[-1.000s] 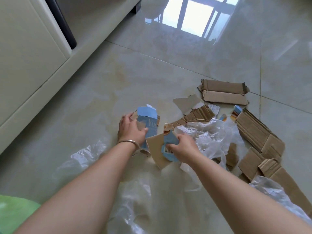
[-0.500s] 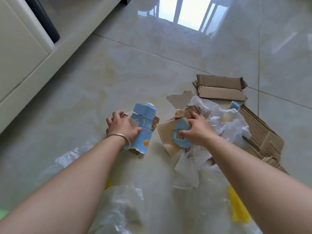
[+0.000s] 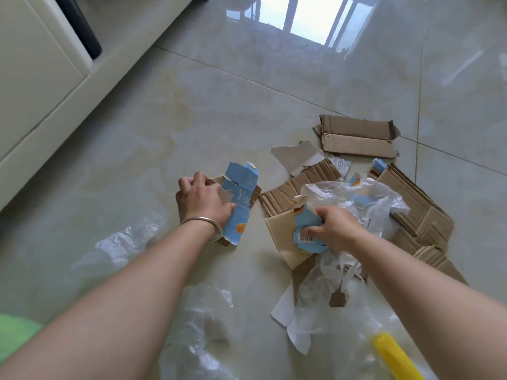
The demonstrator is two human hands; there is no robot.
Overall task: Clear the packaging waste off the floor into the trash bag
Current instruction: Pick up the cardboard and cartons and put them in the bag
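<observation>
Fingers of my left hand (image 3: 204, 200) curl over a torn blue carton piece (image 3: 239, 200) at the middle of the frame, thumb pressed on its printed face, a silver bangle (image 3: 201, 221) on that wrist. My right hand (image 3: 336, 229), well apart from the left, is clamped on a blue scrap with a barcode (image 3: 307, 237), a tan cardboard flap (image 3: 282, 237) just behind it, and a bunch of clear plastic film (image 3: 365, 198). Corrugated cardboard strips (image 3: 419, 212) lie beside that hand toward the right edge, and a folded cardboard piece (image 3: 356, 137) sits above them in the upper right. More clear plastic (image 3: 197, 333) spreads between my forearms at the bottom, but I cannot tell whether it is the trash bag. Something yellow (image 3: 395, 357) shows at the lower right. All of it rests on the glossy tiled floor (image 3: 192, 119), with a cream cabinet (image 3: 35, 72) in the upper left.
</observation>
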